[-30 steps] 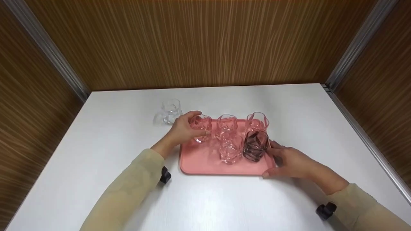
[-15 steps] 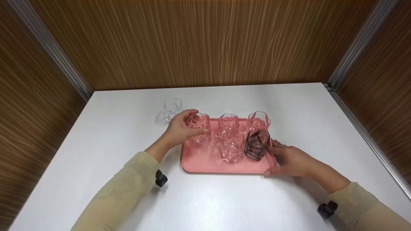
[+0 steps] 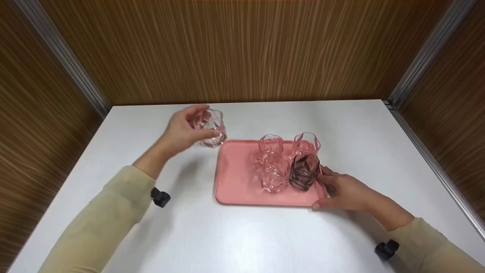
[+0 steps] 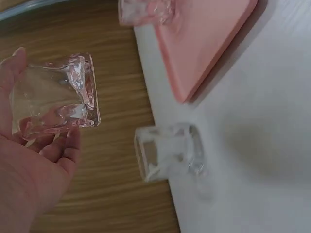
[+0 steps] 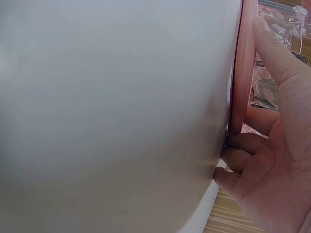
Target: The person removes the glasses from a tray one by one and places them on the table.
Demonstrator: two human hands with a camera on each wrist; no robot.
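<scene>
My left hand (image 3: 184, 131) grips a clear ribbed glass (image 3: 213, 131) in the air, just past the back left corner of the pink tray (image 3: 238, 185). In the left wrist view the held glass (image 4: 58, 94) lies against my fingers, and another clear glass (image 4: 167, 153) stands on the white table below it. On the tray stand three clear glasses (image 3: 269, 146) (image 3: 306, 143) (image 3: 273, 174) and a dark purple glass (image 3: 304, 171). My right hand (image 3: 341, 189) holds the tray's right edge, fingers curled under the rim (image 5: 240, 145) and thumb (image 5: 279, 58) on top.
The white table (image 3: 242, 235) is boxed in by wooden walls behind (image 3: 242, 49) and at both sides, with metal strips (image 3: 424, 49) in the corners. Bare tabletop lies left of the tray and in front of it.
My left hand lifted the clear glass off the tray's back left corner and carried it up and to the left, off the tray. My right hand stayed on the tray's edge.
</scene>
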